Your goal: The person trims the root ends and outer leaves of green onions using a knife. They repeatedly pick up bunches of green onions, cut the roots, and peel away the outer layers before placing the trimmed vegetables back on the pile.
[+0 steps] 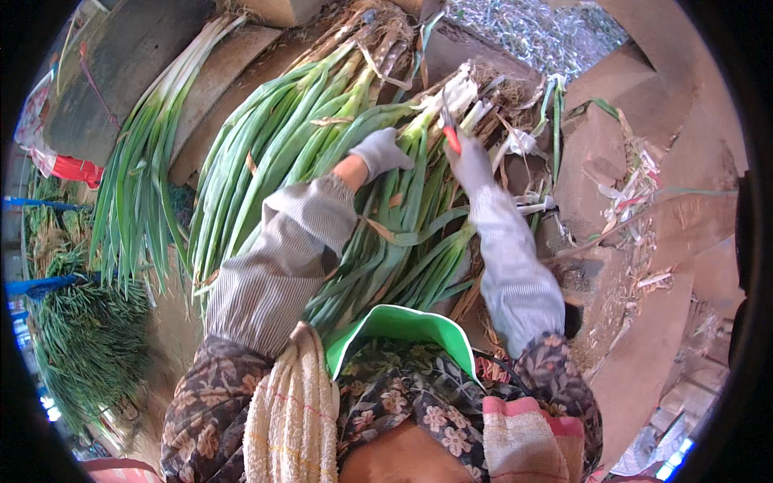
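Note:
A heap of large green onions (274,145) lies before me, long green leaves toward me and white, rooted ends at the far side. My left hand (382,154), in a pale grey glove, lies over the leaves with its fingers curled down around some green onion leaves; the fingertips are partly hidden. My right hand (473,165), gloved too, is closed around a small knife (451,133) with a red handle. The knife's thin dark blade points away from me, beside the white stalks (459,90) of the green onions.
A separate row of green onions (165,105) with white stalks rests on boards at the left. Tied green bundles (93,342) stand at lower left. Peeled scraps (636,189) litter the cardboard (684,153) on the right, and a shredded pile (535,32) lies at the back.

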{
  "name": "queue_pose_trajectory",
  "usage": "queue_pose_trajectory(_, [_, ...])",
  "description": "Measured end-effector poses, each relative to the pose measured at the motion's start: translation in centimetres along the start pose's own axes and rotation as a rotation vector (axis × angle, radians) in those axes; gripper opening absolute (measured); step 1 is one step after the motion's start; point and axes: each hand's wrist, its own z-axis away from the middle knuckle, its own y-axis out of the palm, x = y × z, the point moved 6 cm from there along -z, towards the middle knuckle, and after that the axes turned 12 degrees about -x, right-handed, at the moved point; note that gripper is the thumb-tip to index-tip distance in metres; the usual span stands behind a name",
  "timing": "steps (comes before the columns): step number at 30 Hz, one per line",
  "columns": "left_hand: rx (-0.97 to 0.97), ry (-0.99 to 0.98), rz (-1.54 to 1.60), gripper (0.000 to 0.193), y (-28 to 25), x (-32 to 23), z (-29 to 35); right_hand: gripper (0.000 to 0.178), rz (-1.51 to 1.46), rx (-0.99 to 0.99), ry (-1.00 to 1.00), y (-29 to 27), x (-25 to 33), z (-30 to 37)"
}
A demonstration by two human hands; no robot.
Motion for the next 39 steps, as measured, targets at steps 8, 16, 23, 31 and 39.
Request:
queue_pose_trajectory(8, [-0.199, 0.057, -0.170, 0.051, -1.3, -4.1, 5.9, 0.056, -0.071, -0.055, -0.110, -5.7, 3.7, 14.8])
queue_pose_trajectory(16, [-0.335, 0.107, -0.121, 0.057, -3.1, -6.2, 12.8, 0.052, -0.249, -0.105, -0.028, -6.8, 4.3, 17.4])
queue_pose_trajectory(23, [-0.290, 0.130, -0.394, 0.050, -0.7, -6.7, 14.0, 0.050, -0.154, -0.084, 0.000, -6.4, 2.6, 18.1])
queue_pose_trajectory(31, [-0.272, 0.078, -0.485, 0.049, 0.5, -7.4, 7.6, 0.048, -0.022, -0.132, 0.025, -4.2, 0.1, 9.5])
queue_pose_trajectory(39, [-0.326, 0.162, -0.554, 0.037, 1.9, -7.9, 8.3, 0.049, 0.201, -0.079, 0.085, -0.3, -2.6, -0.2])
